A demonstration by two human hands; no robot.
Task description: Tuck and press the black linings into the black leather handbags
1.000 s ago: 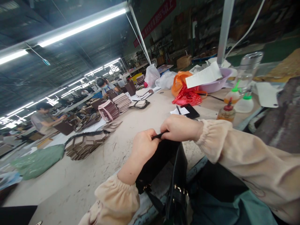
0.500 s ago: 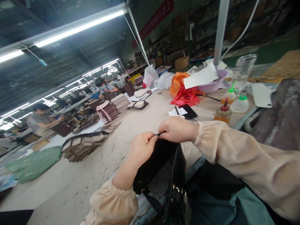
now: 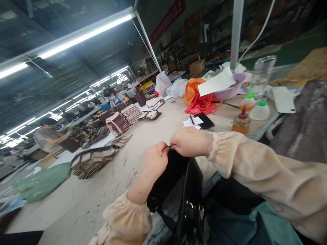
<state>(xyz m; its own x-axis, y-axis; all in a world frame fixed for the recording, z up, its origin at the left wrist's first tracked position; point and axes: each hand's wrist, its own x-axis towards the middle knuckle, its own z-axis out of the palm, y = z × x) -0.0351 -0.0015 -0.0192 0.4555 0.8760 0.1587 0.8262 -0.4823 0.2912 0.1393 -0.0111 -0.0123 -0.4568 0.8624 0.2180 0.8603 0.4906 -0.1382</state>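
At the table edge, left hand (image 3: 155, 159) and right hand (image 3: 190, 142) closer than before, both pinching thin black strap (image 3: 169, 146) atop black bag (image 3: 178, 183)

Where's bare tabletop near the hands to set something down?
Free: the strip left of the left hand, up to the brown card stack; also between the right hand and the stacked pieces. Crowded: phone, glue bottles, red bag.
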